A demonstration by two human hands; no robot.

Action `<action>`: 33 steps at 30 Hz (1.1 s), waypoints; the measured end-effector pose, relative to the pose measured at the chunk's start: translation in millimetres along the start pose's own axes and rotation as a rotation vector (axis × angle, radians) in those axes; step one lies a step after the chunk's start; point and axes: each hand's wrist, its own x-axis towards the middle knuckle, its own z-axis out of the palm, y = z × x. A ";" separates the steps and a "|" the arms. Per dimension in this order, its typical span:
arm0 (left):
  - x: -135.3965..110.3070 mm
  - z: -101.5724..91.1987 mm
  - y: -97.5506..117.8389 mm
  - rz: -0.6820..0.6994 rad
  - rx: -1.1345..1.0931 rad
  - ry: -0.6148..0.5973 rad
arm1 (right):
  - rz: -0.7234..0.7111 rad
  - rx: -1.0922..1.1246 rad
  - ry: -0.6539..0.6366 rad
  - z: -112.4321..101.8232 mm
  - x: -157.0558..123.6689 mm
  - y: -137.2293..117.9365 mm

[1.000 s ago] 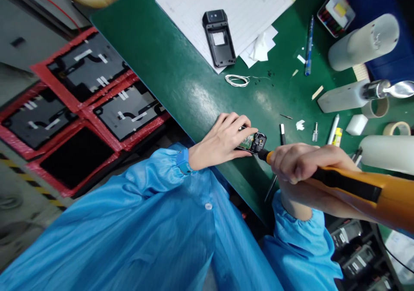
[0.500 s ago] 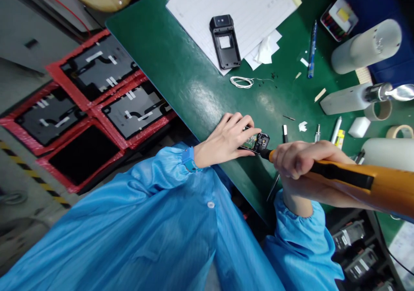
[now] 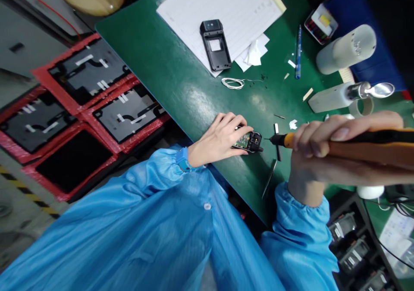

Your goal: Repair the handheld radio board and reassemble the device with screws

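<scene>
My left hand [image 3: 220, 138] grips a small black electronic device [image 3: 255, 142] with a green circuit board showing, held against the green table [image 3: 181, 84]. Its thumb and fingers lie along the device's two sides; the palm hides the far end. My right hand [image 3: 318, 138] is wrapped round an orange and black electric screwdriver [image 3: 365, 148]. The thin bit points left, a short gap away from the device. Under the bit lies a dark tool with a white tip [image 3: 278, 146], and metal tweezers [image 3: 269, 179] rest near the table edge.
A black housing [image 3: 216, 47] lies on paper sheets [image 3: 190, 10], near a coiled white wire [image 3: 233, 83] and scattered tiny black screws. Bottles [image 3: 333, 97] and a blue pen [image 3: 298, 51] are at the right. Red-wrapped panels [image 3: 87, 110] stand left, below the table.
The electric screwdriver has lifted off the device and moved right with my right hand. My left hand still holds the device. The view has shifted slightly.
</scene>
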 end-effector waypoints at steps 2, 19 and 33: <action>-0.2 0.4 -0.1 0.005 0.012 0.012 | -0.147 -0.055 0.030 0.6 7.1 13.1; -1.3 -1.6 0.5 0.002 0.003 -0.002 | 0.040 -0.129 0.022 7.1 4.3 28.5; -0.3 0.6 4.1 0.001 0.038 0.017 | -0.342 -0.435 0.230 20.1 -14.8 54.5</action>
